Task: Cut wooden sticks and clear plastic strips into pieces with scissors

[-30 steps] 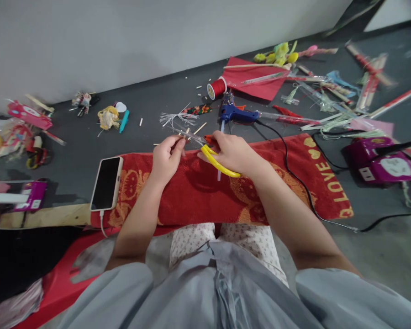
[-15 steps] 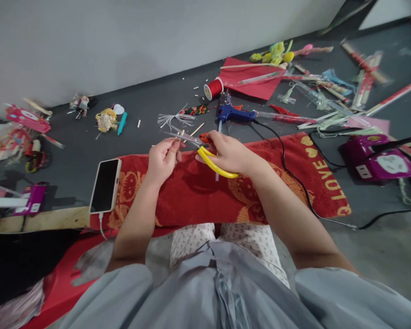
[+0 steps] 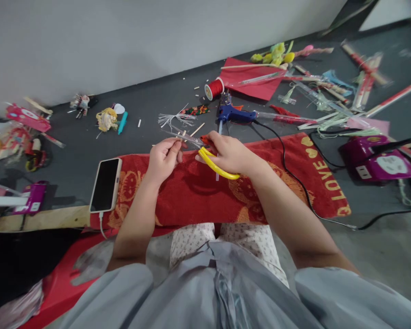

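My right hand [image 3: 228,154] is closed around the yellow-handled scissors [image 3: 219,167], whose blades point left toward my other hand. Something small and red shows by the right index finger; I cannot make out what it is. My left hand [image 3: 164,157] pinches a small pale stick [image 3: 184,134] that reaches up to the scissor blades. Its lower end is hidden by the fingers. Both hands are over the far edge of a red towel [image 3: 192,201]. Just beyond the blades lie a bundle of white wires [image 3: 176,119] and a thin stick [image 3: 197,129].
A blue glue gun [image 3: 238,114] lies beyond my right hand, its black cord crossing the towel. Near it are a red thread spool [image 3: 214,89] and red sheet [image 3: 246,84]. A phone [image 3: 105,186] sits at left, a purple box [image 3: 378,157] at right.
Both hands stay in nearly the same place. The scissors have shifted very slightly in my right hand, and the view has moved a little.
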`<action>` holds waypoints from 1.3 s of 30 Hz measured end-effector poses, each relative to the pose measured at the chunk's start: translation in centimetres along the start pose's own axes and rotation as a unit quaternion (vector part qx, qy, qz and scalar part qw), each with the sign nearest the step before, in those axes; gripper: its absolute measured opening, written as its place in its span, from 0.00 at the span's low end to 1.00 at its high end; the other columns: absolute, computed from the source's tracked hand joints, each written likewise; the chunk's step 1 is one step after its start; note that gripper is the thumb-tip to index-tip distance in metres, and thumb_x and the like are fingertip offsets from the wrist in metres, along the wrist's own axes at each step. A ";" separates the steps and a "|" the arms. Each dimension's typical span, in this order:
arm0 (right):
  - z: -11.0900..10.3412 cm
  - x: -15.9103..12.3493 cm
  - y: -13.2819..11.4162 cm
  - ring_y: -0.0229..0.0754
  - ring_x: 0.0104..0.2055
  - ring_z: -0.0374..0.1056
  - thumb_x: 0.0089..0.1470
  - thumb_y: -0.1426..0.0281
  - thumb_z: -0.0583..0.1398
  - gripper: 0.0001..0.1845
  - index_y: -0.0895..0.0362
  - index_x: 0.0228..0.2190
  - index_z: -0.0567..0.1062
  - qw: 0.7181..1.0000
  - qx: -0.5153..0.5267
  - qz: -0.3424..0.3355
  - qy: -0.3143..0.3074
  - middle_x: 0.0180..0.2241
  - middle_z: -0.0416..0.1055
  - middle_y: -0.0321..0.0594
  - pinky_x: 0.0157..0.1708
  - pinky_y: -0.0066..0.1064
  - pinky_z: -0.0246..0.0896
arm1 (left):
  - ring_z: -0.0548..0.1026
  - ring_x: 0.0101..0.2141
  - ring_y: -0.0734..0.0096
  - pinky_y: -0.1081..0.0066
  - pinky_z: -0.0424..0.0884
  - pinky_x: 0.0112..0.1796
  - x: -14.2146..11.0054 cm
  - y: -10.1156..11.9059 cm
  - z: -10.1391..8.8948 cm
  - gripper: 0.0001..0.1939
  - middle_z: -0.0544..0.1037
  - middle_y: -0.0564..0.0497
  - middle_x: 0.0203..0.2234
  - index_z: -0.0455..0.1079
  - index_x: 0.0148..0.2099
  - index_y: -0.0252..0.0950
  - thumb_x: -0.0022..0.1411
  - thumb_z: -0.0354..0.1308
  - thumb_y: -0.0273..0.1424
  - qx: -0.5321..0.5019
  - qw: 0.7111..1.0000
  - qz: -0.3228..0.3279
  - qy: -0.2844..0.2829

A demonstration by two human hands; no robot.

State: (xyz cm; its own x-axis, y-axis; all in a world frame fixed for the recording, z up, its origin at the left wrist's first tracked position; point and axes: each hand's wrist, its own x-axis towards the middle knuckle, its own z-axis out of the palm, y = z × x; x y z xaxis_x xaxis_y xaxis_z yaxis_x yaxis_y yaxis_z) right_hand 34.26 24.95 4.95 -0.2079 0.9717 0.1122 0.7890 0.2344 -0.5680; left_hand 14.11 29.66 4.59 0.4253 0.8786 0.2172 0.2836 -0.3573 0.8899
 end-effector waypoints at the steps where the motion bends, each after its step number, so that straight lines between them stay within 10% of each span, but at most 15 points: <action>1: 0.0 0.0 -0.1 0.45 0.31 0.67 0.55 0.43 0.50 0.29 0.57 0.37 0.64 1.000 -0.009 0.003 -0.001 0.33 0.72 0.47 0.30 0.31 0.50 | 0.59 0.15 0.83 0.78 0.56 0.17 0.0 -0.1 0.0 0.21 0.65 0.57 0.15 0.71 0.34 0.34 0.64 0.52 0.48 -0.001 1.000 -0.001 0.000; 15: -0.3 -0.2 -0.5 0.45 0.31 0.68 0.58 0.44 0.47 0.30 0.59 0.39 0.65 0.996 -0.083 0.015 -0.014 0.34 0.74 0.48 0.29 0.32 0.46 | 0.62 0.17 0.80 0.77 0.58 0.21 0.0 -0.2 0.8 0.22 0.63 0.58 0.14 0.66 0.31 0.35 0.65 0.49 0.49 0.035 0.999 0.011 0.037; 26: 0.5 -0.1 0.7 0.47 0.35 0.67 0.53 0.39 0.48 0.33 0.58 0.39 0.62 0.995 0.013 -0.084 0.045 0.37 0.72 0.52 0.35 0.36 0.57 | 0.50 0.11 0.86 0.80 0.47 0.12 -0.2 0.9 -0.6 0.23 0.56 0.61 0.11 0.66 0.30 0.35 0.57 0.57 0.53 -0.142 0.980 -0.105 -0.096; 39: 0.4 -0.1 0.3 0.45 0.30 0.64 0.55 0.41 0.47 0.30 0.56 0.36 0.62 0.998 -0.017 -0.051 0.024 0.33 0.72 0.48 0.31 0.33 0.51 | 0.51 0.12 0.86 0.81 0.48 0.13 -0.2 1.0 -0.3 0.23 0.56 0.61 0.11 0.65 0.31 0.36 0.58 0.57 0.52 -0.121 0.985 -0.094 -0.073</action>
State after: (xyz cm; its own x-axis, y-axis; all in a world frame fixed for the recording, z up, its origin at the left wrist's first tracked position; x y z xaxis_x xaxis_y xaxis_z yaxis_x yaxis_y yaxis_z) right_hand 34.33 24.95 4.44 -0.2602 0.9430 0.2077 0.7847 0.3318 -0.5236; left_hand 14.07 29.21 5.55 0.5096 0.8604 -0.0056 0.1642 -0.0909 0.9822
